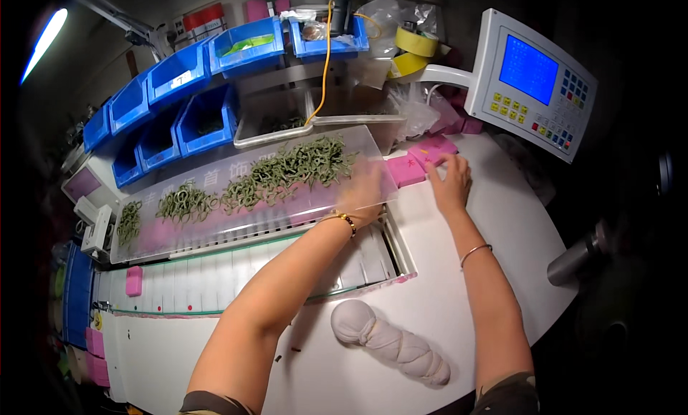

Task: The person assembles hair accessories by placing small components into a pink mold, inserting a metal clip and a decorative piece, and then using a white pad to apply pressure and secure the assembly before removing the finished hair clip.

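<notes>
My left hand (360,194) reaches under the right end of a clear plastic tray (251,221); its fingers show only dimly through the plastic. Many small green ring-shaped pieces (287,171) lie heaped along that tray. My right hand (453,185) is bent at the near edge of a flat pink block (434,150), thumb and fingers closed against it. A second pink block (406,170) with a small mark on top sits just left of it, between the two hands.
Blue bins (247,46) rise behind the tray. A control panel (530,85) with a lit screen stands at the back right. Below the tray runs a glass-edged slotted bed (236,279) with a small pink block (134,281). A cloth-wrapped pounder (390,343) lies nearer, between my forearms.
</notes>
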Demonstrator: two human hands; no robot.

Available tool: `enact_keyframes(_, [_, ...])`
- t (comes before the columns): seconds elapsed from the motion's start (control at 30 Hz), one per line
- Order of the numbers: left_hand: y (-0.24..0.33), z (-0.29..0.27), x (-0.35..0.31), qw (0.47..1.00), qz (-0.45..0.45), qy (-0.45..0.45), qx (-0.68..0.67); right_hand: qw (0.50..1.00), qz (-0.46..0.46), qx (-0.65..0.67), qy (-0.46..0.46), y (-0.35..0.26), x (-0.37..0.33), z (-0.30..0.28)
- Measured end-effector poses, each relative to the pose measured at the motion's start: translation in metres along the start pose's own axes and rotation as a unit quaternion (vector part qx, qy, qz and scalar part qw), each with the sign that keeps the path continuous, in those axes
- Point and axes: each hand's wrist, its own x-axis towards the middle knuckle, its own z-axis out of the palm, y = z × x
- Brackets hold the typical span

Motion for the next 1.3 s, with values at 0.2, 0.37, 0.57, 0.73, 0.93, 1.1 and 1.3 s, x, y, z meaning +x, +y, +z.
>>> enact_keyframes(0.2, [-0.004, 0.021, 0.009, 0.996, 0.066, 0.045, -0.045, 0.994, 0.084, -0.015, 0.063, 0.038, 0.057, 0.032])
enact_keyframes(0.37, [0.003, 0.033, 0.016, 0.995, 0.060, 0.066, -0.038, 0.998, 0.018, -0.029, -0.053, 0.038, 0.074, 0.040])
enact_keyframes(0.57, [0.012, 0.060, 0.005, 0.993, 0.014, 0.105, -0.044, 0.995, 0.039, -0.059, -0.066, 0.041, 0.063, 0.021])
enact_keyframes(0.73, [0.054, 0.006, -0.031, 0.984, 0.095, -0.022, -0.148, 0.988, 0.026, -0.132, -0.078, 0.054, 0.021, -0.048])
enact_keyframes(0.93, [0.078, -0.016, -0.067, 0.984, 0.149, -0.051, -0.083, 0.977, 0.022, -0.183, -0.111, 0.036, -0.054, -0.129])
enact_keyframes(1.1, [0.077, -0.046, -0.097, 0.969, 0.153, -0.159, -0.109, 0.967, 0.019, -0.184, -0.173, 0.010, -0.108, -0.174])
enact_keyframes(1.3, [0.039, -0.092, -0.150, 0.968, 0.106, -0.190, -0.128, 0.966, -0.026, -0.118, -0.228, -0.046, -0.150, -0.186])
